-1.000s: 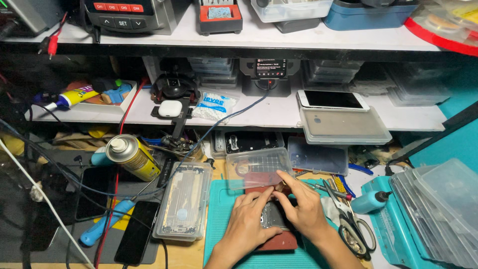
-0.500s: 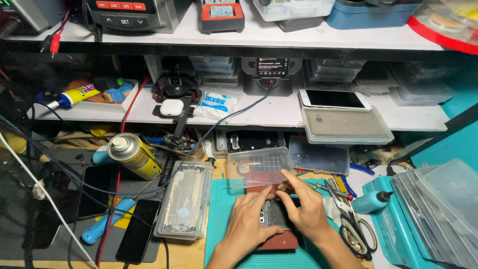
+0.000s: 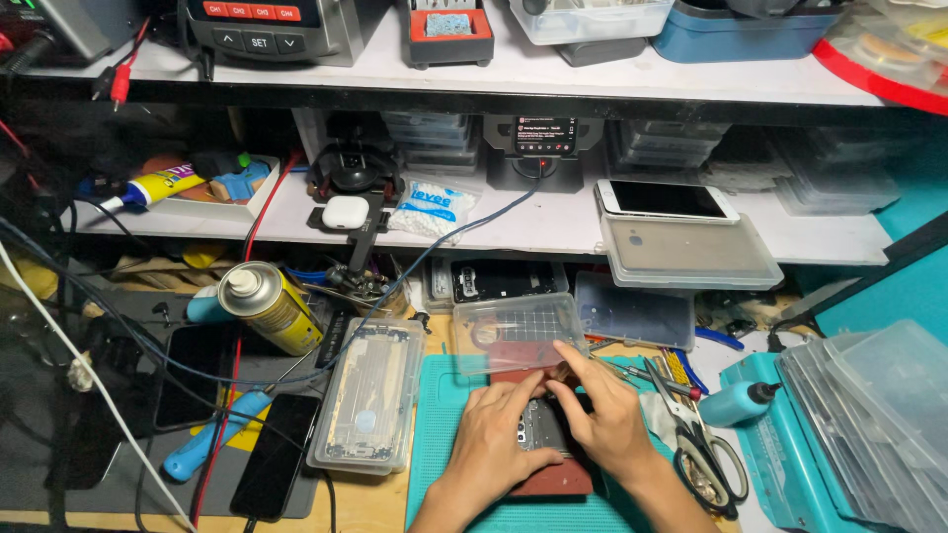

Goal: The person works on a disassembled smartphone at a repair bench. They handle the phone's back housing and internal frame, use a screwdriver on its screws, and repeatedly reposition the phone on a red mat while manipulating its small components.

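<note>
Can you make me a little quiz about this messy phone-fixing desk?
1. True or false: both hands rest on the opened phone on the teal mat.
2. Which lies right of the right hand: A scissors, B a banana, C a cup?
3. What colour is the spray can's body?

Key:
1. True: left hand and right hand touch the opened phone on the teal mat.
2. A, the scissors.
3. Yellow, the spray can.

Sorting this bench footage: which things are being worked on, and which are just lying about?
In hand:
left hand
right hand
opened phone under both
reddish pad
teal mat

Lying about:
spray can
scissors
clear box
white phone
glue tube
</note>
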The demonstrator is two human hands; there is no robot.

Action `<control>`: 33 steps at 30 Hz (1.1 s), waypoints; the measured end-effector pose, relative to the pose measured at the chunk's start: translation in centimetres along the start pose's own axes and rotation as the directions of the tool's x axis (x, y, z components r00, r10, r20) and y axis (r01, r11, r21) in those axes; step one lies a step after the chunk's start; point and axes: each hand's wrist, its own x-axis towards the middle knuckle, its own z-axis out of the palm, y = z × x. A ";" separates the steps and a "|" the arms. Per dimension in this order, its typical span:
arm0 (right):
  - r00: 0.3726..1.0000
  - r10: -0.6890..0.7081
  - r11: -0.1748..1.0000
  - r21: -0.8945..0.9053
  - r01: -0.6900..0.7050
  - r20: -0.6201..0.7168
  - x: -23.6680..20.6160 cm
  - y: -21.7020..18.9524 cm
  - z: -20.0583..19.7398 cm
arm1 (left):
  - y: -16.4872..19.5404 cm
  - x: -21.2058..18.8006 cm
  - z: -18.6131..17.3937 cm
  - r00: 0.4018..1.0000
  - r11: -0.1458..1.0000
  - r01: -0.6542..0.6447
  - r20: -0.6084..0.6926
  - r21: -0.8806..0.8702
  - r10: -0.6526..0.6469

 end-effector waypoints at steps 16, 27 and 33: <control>0.991 -0.049 0.977 0.213 0.021 0.123 1.0 0.0 -0.5 | 0.6 -0.5 0.7 0.999 0.998 0.041 -0.011 0.048 -0.041; 0.989 -0.051 0.990 0.140 0.031 0.136 0.9 -0.6 -1.0 | 1.0 -0.7 0.6 0.998 0.996 0.054 -0.018 0.072 -0.053; 0.995 0.036 0.998 0.040 -0.040 0.093 1.0 -1.0 -1.0 | 0.9 -0.4 0.0 0.999 0.998 0.042 0.015 0.048 -0.043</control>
